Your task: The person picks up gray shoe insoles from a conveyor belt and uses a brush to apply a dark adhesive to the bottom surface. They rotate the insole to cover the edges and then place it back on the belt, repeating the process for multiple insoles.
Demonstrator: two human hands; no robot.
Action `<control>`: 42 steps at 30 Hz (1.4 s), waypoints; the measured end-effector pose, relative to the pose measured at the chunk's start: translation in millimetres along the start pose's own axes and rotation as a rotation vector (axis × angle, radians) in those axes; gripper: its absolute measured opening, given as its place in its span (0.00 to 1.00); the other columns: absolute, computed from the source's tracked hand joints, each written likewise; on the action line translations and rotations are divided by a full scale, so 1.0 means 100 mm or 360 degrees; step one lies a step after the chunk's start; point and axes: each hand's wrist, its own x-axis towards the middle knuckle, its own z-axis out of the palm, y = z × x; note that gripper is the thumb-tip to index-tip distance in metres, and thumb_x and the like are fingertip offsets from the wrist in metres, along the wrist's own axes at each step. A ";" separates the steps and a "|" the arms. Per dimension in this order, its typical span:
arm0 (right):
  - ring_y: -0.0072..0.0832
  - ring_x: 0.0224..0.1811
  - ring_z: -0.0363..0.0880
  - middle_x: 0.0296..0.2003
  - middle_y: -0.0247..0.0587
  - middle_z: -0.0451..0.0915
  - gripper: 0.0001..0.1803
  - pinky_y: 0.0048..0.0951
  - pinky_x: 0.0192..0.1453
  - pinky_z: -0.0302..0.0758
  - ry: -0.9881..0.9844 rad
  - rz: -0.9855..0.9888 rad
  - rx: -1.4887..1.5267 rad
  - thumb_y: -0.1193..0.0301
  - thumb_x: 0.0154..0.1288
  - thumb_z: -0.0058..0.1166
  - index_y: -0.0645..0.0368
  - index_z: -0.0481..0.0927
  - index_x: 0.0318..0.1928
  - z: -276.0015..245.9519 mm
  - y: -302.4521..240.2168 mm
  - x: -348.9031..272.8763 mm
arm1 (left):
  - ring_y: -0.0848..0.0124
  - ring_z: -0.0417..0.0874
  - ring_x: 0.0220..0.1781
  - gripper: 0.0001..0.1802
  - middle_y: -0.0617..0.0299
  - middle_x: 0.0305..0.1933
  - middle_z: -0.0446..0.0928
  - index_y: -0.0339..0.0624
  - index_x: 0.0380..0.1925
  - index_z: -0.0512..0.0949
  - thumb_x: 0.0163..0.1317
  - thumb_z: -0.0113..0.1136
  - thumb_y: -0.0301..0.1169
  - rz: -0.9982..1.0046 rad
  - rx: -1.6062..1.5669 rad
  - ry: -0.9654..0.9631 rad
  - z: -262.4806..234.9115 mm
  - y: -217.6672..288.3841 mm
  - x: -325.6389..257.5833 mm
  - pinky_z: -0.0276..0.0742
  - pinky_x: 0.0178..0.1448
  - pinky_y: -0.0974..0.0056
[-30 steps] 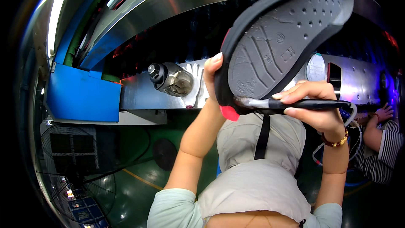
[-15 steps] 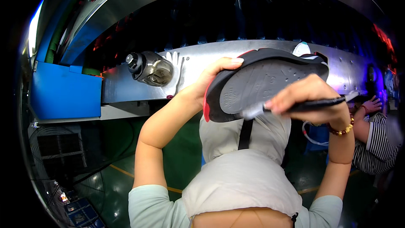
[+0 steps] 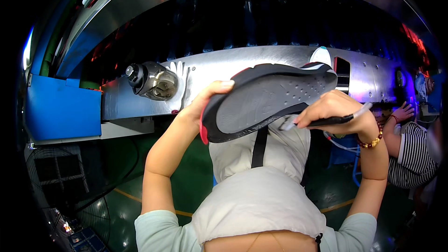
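My left hand [image 3: 205,100] grips the heel end of a dark grey and black shoe sole [image 3: 266,98] with red at its edge. Its thumb lies over the far rim, while its other fingers are hidden underneath. The sole is tilted, its textured inner face up and its toe end to the right. In my right hand [image 3: 329,109] is a black-handled brush [image 3: 331,121] with pale bristles and a clear tube at its rear end. The bristles are close to the sole's near edge; I cannot tell whether they touch it.
Behind the sole runs a metal bench [image 3: 224,63] with a dark opening beyond it. A dark-capped clear bottle [image 3: 158,84] lies there beside a white glove [image 3: 181,84]. A white rounded piece [image 3: 321,56] is behind the toe. Another person's striped sleeve [image 3: 410,147] shows at right, a fan [image 3: 60,172] at lower left.
The sole has shifted left and slightly down with my left hand, and more of its perforated toe end shows. My brush hand has moved back from over the inner face to the near edge.
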 end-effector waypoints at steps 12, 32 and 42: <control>0.28 0.31 0.80 0.33 0.41 0.81 0.09 0.18 0.27 0.67 0.0524 -0.0281 0.0119 0.77 0.42 0.61 0.57 0.80 0.29 0.04 -0.30 -0.15 | 0.63 0.67 0.53 0.36 0.54 0.54 0.66 0.41 0.56 0.62 0.49 0.44 0.51 0.0229 -0.0123 -0.0287 -0.51 0.32 -0.03 0.62 0.57 0.59; 0.30 0.42 0.76 0.37 0.49 0.77 0.10 0.28 0.52 0.69 0.1810 0.0179 0.1632 0.82 0.50 0.53 0.67 0.75 0.37 0.60 0.61 0.20 | 0.60 0.70 0.51 0.42 0.55 0.52 0.69 0.45 0.54 0.65 0.51 0.34 0.67 0.0251 -0.0834 -0.0558 -0.23 -0.72 1.45 0.65 0.56 0.58; 0.25 0.38 0.77 0.36 0.48 0.78 0.10 0.23 0.47 0.73 0.1762 0.0048 0.1552 0.81 0.51 0.54 0.68 0.76 0.37 0.50 0.55 0.34 | 0.58 0.68 0.54 0.48 0.54 0.55 0.66 0.46 0.57 0.60 0.47 0.30 0.72 0.0321 -0.1034 -0.1001 -0.24 -0.71 1.22 0.63 0.58 0.55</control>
